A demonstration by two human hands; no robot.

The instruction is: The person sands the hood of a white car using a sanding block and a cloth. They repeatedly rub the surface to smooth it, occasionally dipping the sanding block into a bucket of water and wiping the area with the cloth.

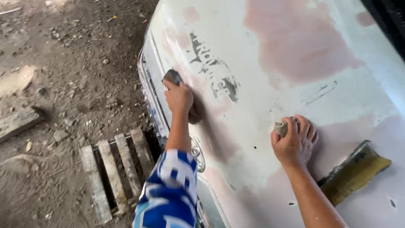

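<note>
Diagonally, sanding block (174, 77) under left hand (179, 98).

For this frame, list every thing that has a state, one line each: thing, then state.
Left hand: pressing a dark sanding block on the panel.
Right hand: flat on the panel, gripping folded grey sandpaper.
Car body panel: sanded, patchy white and pink, lettering worn.
Yellow scraper: lying loose on the panel.
Wooden pallet: flat on dirt.

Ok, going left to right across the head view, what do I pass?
Wooden plank on the dirt → wooden slat pallet → left hand pressing a sanding block on the car panel → right hand gripping a small grey pad → yellow-edged sanding board.
</note>
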